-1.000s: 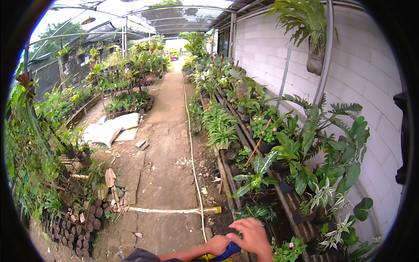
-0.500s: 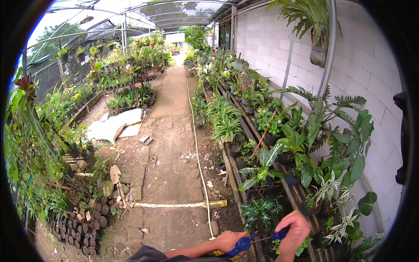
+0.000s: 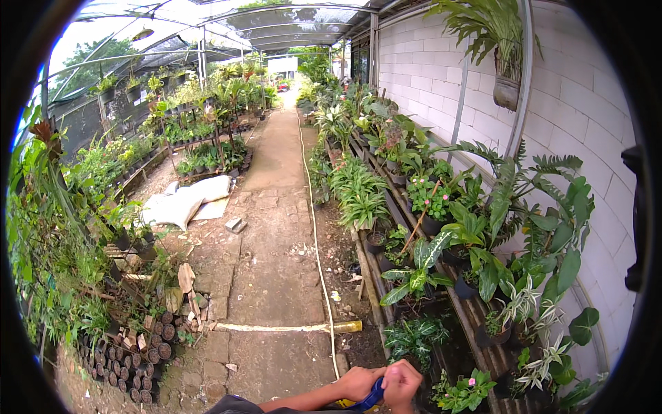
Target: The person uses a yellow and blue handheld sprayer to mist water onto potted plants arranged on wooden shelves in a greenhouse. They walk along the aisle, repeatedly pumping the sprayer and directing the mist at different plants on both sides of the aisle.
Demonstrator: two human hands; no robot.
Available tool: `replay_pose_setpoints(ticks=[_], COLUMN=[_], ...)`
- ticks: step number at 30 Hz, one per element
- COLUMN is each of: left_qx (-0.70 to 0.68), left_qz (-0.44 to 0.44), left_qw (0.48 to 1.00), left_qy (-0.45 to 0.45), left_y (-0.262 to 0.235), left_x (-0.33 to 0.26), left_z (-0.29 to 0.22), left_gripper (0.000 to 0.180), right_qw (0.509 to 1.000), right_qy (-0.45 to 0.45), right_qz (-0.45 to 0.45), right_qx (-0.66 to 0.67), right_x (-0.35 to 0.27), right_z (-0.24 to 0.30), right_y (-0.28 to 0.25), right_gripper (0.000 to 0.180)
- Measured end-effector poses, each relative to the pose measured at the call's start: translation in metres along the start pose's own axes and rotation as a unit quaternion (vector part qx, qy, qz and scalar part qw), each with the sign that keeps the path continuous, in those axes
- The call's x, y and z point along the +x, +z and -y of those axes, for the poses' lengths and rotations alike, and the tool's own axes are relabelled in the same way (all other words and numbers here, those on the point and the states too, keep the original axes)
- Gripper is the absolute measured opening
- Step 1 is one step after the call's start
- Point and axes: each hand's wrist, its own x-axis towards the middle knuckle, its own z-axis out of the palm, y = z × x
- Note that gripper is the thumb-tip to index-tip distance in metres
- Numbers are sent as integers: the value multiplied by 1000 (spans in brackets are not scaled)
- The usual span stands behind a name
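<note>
My left hand is closed around the blue top of a hand pump sprayer at the lower edge. A little yellow shows below the blue part, while most of the sprayer is cut off by the frame. My right hand is a fist pressed up against the left hand, over the sprayer's pump handle, which its fingers hide. A potted plant with a pink flower stands just right of my hands. Beyond them grows a dark green leafy plant.
A dirt path runs ahead, crossed by a yellowish pole and lined by a pale hose. Potted plants fill racks on the right along a white block wall. Stacked small pots and white sacks lie left.
My right hand has moved left and pushed the pump handle in against my left hand. The metal rod between them no longer shows, and the pink-flowered plant has come into view.
</note>
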Motion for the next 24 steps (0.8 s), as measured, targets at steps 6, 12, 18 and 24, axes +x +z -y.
replay_pose_setpoints(ticks=[6,12,18,24], left_qx=[-28,-8,56,13], left_qz=[29,71,44,67], left_qw=[999,997,997,997], left_qy=[17,40,41,39], left_y=[-18,21,25,-6], left_x=[5,15,21,17], left_z=[-31,7,12,-26], left_gripper=[61,61,64,67], right_qw=[998,890,992,978], right_qy=[-57,-63,-28,165], right_qz=[24,271,-31,36], right_qx=[-16,-360,-121,123], right_x=[73,56,-25,10], right_z=[102,49,-34,40], right_y=[-71,-38,-8,-60], right_gripper=[57,50,65,49])
